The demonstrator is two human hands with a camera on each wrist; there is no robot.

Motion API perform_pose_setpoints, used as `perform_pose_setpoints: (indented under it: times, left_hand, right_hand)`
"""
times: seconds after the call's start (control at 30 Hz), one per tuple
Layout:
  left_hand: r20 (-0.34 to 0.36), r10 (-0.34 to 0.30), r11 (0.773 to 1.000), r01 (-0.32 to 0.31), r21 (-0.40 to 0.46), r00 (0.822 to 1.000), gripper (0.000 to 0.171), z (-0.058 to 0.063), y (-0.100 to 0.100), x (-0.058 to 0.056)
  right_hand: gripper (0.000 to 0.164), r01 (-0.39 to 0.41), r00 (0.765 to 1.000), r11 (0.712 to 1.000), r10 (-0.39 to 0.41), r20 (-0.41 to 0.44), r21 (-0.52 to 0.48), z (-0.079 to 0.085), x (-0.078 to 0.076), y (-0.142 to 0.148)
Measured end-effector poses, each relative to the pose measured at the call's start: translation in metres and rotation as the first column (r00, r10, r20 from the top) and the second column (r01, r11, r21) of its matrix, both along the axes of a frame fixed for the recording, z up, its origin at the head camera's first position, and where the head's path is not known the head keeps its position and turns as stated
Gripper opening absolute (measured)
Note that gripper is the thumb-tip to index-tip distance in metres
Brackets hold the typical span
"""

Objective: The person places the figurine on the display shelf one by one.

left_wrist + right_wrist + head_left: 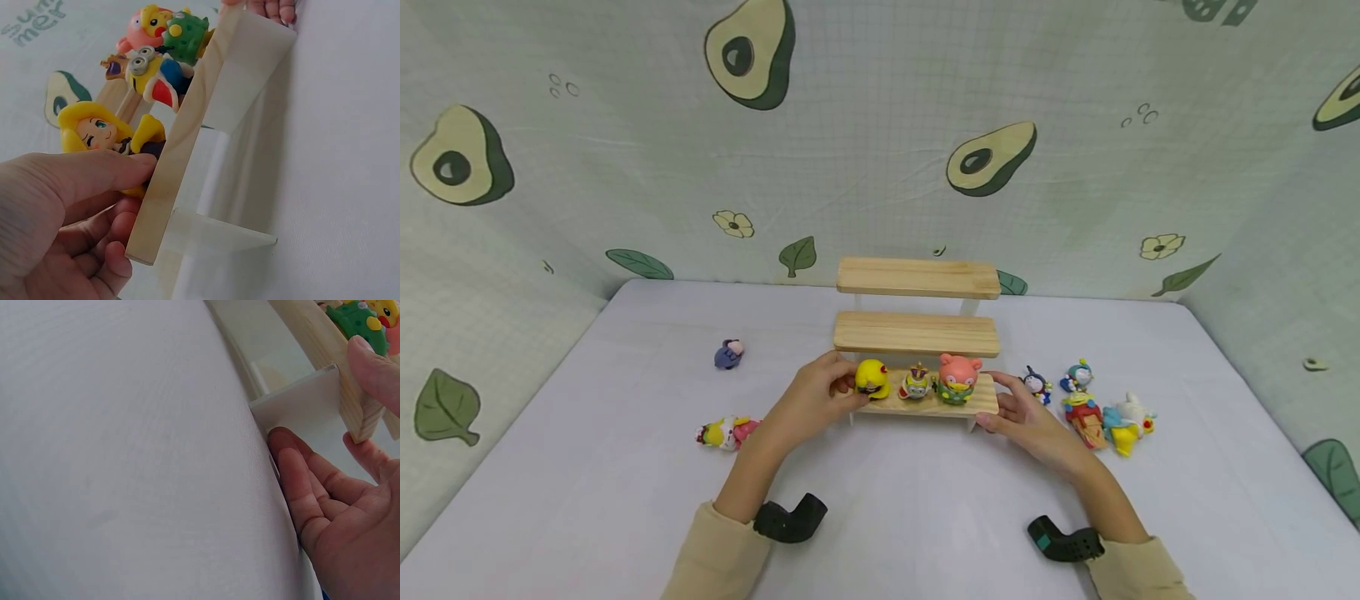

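A three-tier wooden display shelf (917, 333) stands at the middle of the table. My left hand (808, 400) pinches a yellow-haired girl figurine (97, 128) at the left end of the lowest board, thumb against its lower body. Beside it on that board are a crowned minion figurine (916, 382) and a pink figurine (959, 377) in a green outfit. My right hand (350, 519) holds the right end of the lowest board (312, 331): its thumb lies on the front edge, one finger is at the end, and other fingers curl beside the white support.
Right of the shelf lie several figurines, among them a red-and-brown one (1084, 421) and a white, blue and yellow one (1127, 423). To the left are a dark blue figurine (727, 355) and a yellow-and-pink one (727, 433) near my left wrist. Patterned cloth (880, 167) rises behind the table.
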State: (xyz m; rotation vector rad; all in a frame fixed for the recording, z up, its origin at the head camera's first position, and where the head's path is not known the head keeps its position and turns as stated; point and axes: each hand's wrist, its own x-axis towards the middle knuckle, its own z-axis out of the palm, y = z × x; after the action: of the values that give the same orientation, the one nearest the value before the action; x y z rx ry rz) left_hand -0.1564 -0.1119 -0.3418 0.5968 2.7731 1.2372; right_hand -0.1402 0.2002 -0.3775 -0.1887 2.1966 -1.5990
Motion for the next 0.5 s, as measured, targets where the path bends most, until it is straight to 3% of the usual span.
perform_pose_setpoints:
  times: [0.5]
  left_hand:
    - [0.008,-0.052,0.998,0.052,0.045,0.999,0.016,-0.0024,-0.0016,-0.0034]
  right_hand:
    - [0.074,-0.004,1.0,1.0,0.004,0.002,-0.019,-0.0011,-0.0011,-0.0002]
